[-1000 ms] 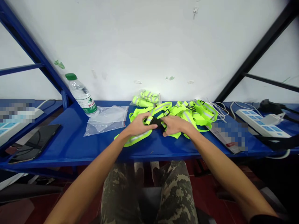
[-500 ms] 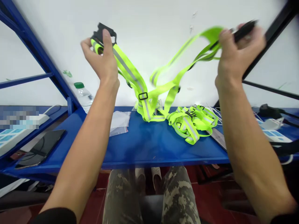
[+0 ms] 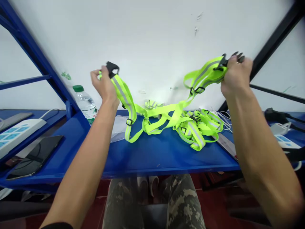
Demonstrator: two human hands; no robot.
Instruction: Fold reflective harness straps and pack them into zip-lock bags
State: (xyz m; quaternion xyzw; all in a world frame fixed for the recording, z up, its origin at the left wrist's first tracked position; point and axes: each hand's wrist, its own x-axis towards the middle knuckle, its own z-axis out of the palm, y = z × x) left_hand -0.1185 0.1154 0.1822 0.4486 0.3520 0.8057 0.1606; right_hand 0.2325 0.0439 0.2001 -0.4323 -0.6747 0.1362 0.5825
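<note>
My left hand (image 3: 103,82) is raised and pinches one end of a fluorescent yellow reflective harness strap (image 3: 164,112), just under a black plastic buckle (image 3: 111,69). My right hand (image 3: 235,75) grips the other end, with a second black buckle (image 3: 224,62) sticking out past the fingers. The harness sags between my hands, and its middle lies on the table. Next to it sits a tangled pile of similar reflective straps (image 3: 200,128). A bagged bundle of yellow straps (image 3: 152,104) sits behind it, partly hidden.
The blue metal table (image 3: 152,162) holds a clear plastic bag (image 3: 119,127), a water bottle (image 3: 84,103), white cables (image 3: 221,116), a black phone (image 3: 35,152) and power strips (image 3: 19,133). A white wall stands behind. Shelf uprights rise at both sides.
Both hands rose from the table with the harness pulled out of the tangle, then dropped somewhat. The strap now hangs lower and slacker, with more of it on the table.
</note>
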